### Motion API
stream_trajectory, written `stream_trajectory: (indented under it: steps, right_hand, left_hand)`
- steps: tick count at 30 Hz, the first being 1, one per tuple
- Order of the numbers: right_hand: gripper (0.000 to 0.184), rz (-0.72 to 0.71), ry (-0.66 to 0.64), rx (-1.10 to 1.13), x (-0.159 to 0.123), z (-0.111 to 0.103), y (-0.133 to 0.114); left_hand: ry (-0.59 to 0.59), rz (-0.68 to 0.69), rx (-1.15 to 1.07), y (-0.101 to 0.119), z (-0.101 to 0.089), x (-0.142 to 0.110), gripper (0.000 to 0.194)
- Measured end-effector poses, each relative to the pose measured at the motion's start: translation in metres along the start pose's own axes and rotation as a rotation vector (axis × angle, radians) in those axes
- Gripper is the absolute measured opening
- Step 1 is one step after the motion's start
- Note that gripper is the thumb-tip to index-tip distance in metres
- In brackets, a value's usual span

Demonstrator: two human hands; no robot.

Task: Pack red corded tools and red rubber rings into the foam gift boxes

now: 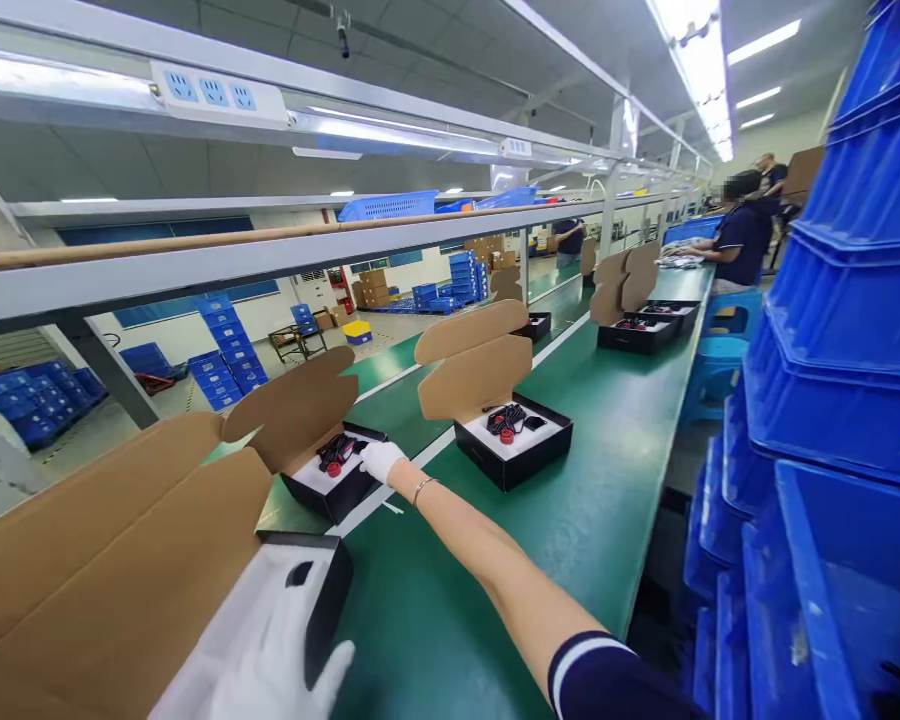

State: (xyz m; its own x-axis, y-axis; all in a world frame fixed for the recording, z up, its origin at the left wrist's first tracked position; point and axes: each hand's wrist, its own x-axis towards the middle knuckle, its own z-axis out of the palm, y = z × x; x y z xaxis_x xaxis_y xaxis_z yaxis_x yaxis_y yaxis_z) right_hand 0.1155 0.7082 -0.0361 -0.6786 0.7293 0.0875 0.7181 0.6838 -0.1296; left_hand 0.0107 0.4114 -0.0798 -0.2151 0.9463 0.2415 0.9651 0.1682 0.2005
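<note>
My right hand [381,460], in a white glove, reaches far forward, its fingers curled on the right edge of an open black box [322,497]. That box has a brown cardboard lid standing up and holds a white insert with black and red parts [335,453]. My left hand [270,665], also gloved, lies flat with fingers spread on the white insert of the nearest black box [331,590], at the bottom left. This near box's big brown flaps [120,560] stand open to the left.
More open black boxes [525,450] [634,335] line the green table [585,520] into the distance. Stacked blue bins [847,380] stand at the right. A seated person [742,240] works farther along, beside a blue stool [720,360]. A metal shelf rail [270,250] runs overhead.
</note>
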Motion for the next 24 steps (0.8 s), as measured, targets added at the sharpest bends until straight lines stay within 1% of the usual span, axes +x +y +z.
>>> stream_trajectory:
  steps: [1, 2, 4, 5, 6, 8, 10, 12, 13, 14, 15, 16, 17, 18, 19, 20, 21, 22, 24]
  right_hand:
    - [0.025, 0.021, 0.000, -0.001, -0.003, -0.001, 0.005]
    - [0.025, 0.043, 0.005, -0.003, -0.005, -0.002, 0.012]
    - [0.025, 0.081, 0.018, -0.006, -0.008, -0.008, 0.026]
    - [0.025, 0.097, 0.023, -0.007, -0.008, -0.012, 0.032]
    - [0.025, 0.112, 0.028, -0.007, -0.008, -0.017, 0.037]
    - [0.025, 0.130, 0.042, -0.009, -0.007, -0.026, 0.039]
    - [0.026, 0.118, 0.080, -0.010, -0.008, -0.035, 0.031]
    - [0.026, 0.017, 0.144, 0.001, -0.014, -0.036, 0.011]
    - [0.032, -0.060, 0.167, 0.013, -0.020, -0.033, -0.001]
    - [0.036, -0.148, 0.172, 0.027, -0.029, -0.027, -0.015]
    - [0.035, -0.249, 0.157, 0.041, -0.041, -0.017, -0.029]
    - [0.031, -0.387, 0.146, 0.069, -0.055, -0.006, -0.043]
    - [0.033, -0.603, 0.169, 0.135, -0.072, 0.008, -0.056]
    - [0.041, -0.753, 0.144, 0.169, -0.089, 0.021, -0.069]
    - [0.042, -0.838, 0.117, 0.171, -0.106, 0.034, -0.080]
    - [0.037, -0.893, 0.098, 0.165, -0.121, 0.045, -0.090]
    - [0.026, -0.901, 0.080, 0.137, -0.134, 0.054, -0.097]
    - [0.020, -0.889, 0.076, 0.105, -0.144, 0.059, -0.102]
    - [0.026, -0.855, 0.094, 0.064, -0.157, 0.061, -0.107]
  left_hand:
    - [-0.028, -0.035, 0.095, -0.016, 0.002, 0.003, 0.064]
    - [-0.067, -0.035, 0.160, -0.029, 0.005, 0.005, 0.061]
    - [-0.134, 0.037, 0.184, -0.048, 0.013, 0.002, 0.050]
    - [-0.129, 0.062, 0.171, -0.051, 0.017, -0.002, 0.047]
    - [-0.100, 0.063, 0.148, -0.051, 0.019, -0.009, 0.046]
    - [0.008, 0.022, 0.075, -0.046, 0.016, -0.029, 0.047]
    - [0.101, -0.035, 0.004, -0.042, 0.001, -0.060, 0.049]
    - [0.147, -0.129, -0.018, -0.049, -0.027, -0.100, 0.050]
    - [0.165, -0.195, -0.007, -0.056, -0.045, -0.122, 0.049]
    - [0.185, -0.271, 0.016, -0.066, -0.063, -0.144, 0.048]
    - [0.212, -0.358, 0.046, -0.078, -0.081, -0.165, 0.046]
    - [0.235, -0.445, 0.076, -0.093, -0.098, -0.183, 0.046]
    - [0.254, -0.535, 0.107, -0.109, -0.113, -0.198, 0.047]
    - [0.270, -0.623, 0.136, -0.127, -0.125, -0.210, 0.049]
    - [0.267, -0.709, 0.157, -0.146, -0.134, -0.217, 0.050]
    - [0.238, -0.787, 0.166, -0.165, -0.140, -0.221, 0.051]
    - [0.192, -0.851, 0.166, -0.182, -0.143, -0.222, 0.051]
    - [0.132, -0.895, 0.159, -0.196, -0.145, -0.221, 0.048]
    - [0.014, -0.907, 0.153, -0.215, -0.144, -0.218, 0.038]
